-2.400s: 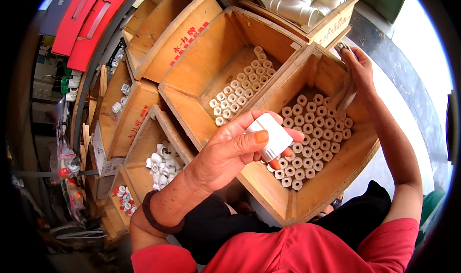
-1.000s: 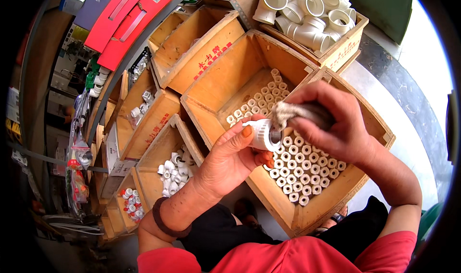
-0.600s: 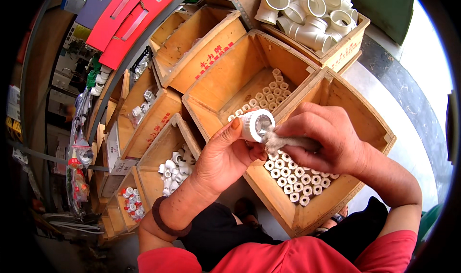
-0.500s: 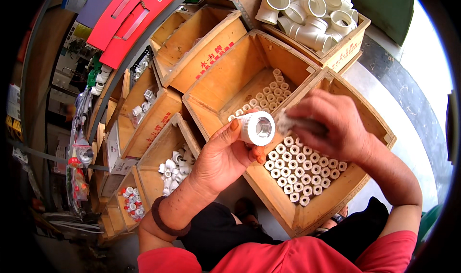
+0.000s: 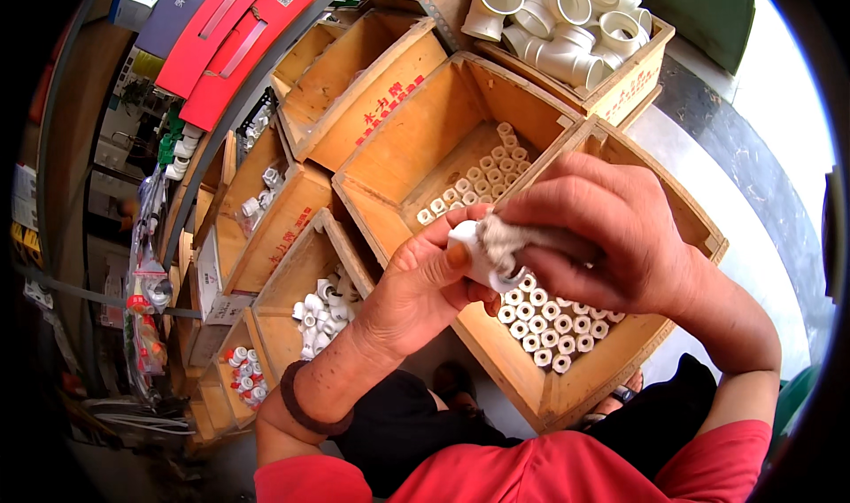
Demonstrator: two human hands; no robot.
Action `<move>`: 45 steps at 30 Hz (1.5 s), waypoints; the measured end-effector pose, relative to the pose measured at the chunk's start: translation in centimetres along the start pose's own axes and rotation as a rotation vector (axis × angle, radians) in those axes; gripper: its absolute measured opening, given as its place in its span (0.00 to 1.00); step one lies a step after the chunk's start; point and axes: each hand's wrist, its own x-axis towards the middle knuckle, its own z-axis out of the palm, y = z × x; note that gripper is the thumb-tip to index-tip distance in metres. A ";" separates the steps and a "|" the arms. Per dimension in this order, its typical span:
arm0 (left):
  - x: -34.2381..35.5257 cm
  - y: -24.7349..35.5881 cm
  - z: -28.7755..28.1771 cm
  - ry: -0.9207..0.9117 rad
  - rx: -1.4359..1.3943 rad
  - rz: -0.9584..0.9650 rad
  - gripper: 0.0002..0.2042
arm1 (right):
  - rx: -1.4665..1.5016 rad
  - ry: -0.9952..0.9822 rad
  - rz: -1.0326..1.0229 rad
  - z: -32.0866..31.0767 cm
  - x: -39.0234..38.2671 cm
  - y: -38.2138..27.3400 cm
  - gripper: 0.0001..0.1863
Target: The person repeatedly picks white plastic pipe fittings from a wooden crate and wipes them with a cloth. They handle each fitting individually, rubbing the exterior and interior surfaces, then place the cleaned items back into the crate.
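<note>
A white plastic pipe fitting (image 5: 464,237) is pinched between the thumb and fingers of my left hand (image 5: 412,282). My right hand (image 5: 615,228) grips a greyish-white rag (image 5: 501,239) and presses it against the fitting's open end, so the metal thread inside is mostly hidden. Both hands are over the near wooden box (image 5: 496,359). Inside that box stand rows of white fittings (image 5: 549,327) with round holes facing up; my right hand covers some of them.
Behind it, another wooden box (image 5: 407,140) holds more upright white fittings (image 5: 482,177). Large white pipe tees (image 5: 567,56) fill a box at the back right. Smaller bins on the left contain white elbows (image 5: 320,313) and red-and-white pieces (image 5: 245,375). Red cartons (image 5: 239,38) sit on a shelf.
My right hand has brought the rag left onto the fitting's open end. My left hand has turned the fitting, and its threaded opening no longer faces up into view.
</note>
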 end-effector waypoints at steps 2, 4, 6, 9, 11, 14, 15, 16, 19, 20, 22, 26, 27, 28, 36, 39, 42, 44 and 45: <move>0.1 0.1 0.1 -0.029 0.094 0.040 0.27 | 0.156 0.030 0.089 0.4 -0.4 0.4 0.14; -0.2 0.2 0.1 -0.033 0.081 0.039 0.27 | 0.330 0.076 0.158 1.1 -0.8 0.9 0.12; -0.3 0.5 0.2 -0.046 0.095 0.059 0.27 | 0.508 -0.007 0.368 0.9 -0.9 0.6 0.12; -0.5 0.8 -0.2 -0.002 0.082 0.019 0.31 | 0.686 -0.108 0.650 0.1 -0.7 0.0 0.14; -0.5 0.8 -0.2 0.007 0.057 0.027 0.32 | 0.768 -0.108 0.713 0.2 -0.9 0.0 0.14; -0.4 0.8 -0.2 -0.086 -0.107 0.054 0.29 | 0.805 -0.093 0.739 0.4 -1.0 0.0 0.15; -0.3 0.9 -0.3 -0.111 -0.156 0.059 0.28 | 0.807 -0.097 0.758 0.4 -1.0 -0.1 0.15; -0.4 0.9 -0.6 -0.104 -0.160 0.070 0.27 | 0.821 -0.089 0.779 0.5 -1.0 -0.1 0.15; -0.7 0.8 -1.1 -0.045 -0.198 0.114 0.25 | 0.885 -0.062 0.830 1.3 -1.1 -0.2 0.16; -0.6 0.8 -0.9 -0.021 -0.169 0.123 0.26 | 0.904 -0.050 0.849 1.4 -1.0 -0.4 0.16; -0.2 1.0 -0.4 0.029 -0.109 0.143 0.26 | 0.916 -0.035 0.856 1.6 -1.0 -0.5 0.16; -0.2 0.9 -0.6 0.034 -0.116 0.163 0.24 | 0.840 -0.063 0.844 2.0 -1.4 -0.2 0.17; -0.2 0.9 -0.3 0.072 -0.093 0.174 0.23 | 0.813 -0.084 0.851 1.9 -1.4 -0.2 0.16; -0.2 0.9 0.1 0.109 -0.070 0.185 0.22 | 0.787 -0.106 0.859 1.8 -1.4 -0.2 0.16; -0.1 0.1 0.4 0.218 0.235 0.216 0.18 | 0.651 -0.001 0.616 0.5 -0.3 -0.7 0.12; 0.0 -0.3 0.5 0.184 0.283 0.247 0.18 | 0.218 0.031 0.197 1.2 -0.3 -0.1 0.17; -0.2 -0.2 0.4 0.166 0.162 0.188 0.18 | -0.103 -0.090 0.060 1.2 -0.5 -0.6 0.21; -0.2 0.2 -0.1 0.220 0.118 0.155 0.17 | -0.182 -0.067 -0.036 1.7 -1.0 0.2 0.17; -0.1 0.4 0.0 0.223 0.090 0.148 0.17 | -0.223 -0.057 -0.083 1.8 -1.2 0.6 0.15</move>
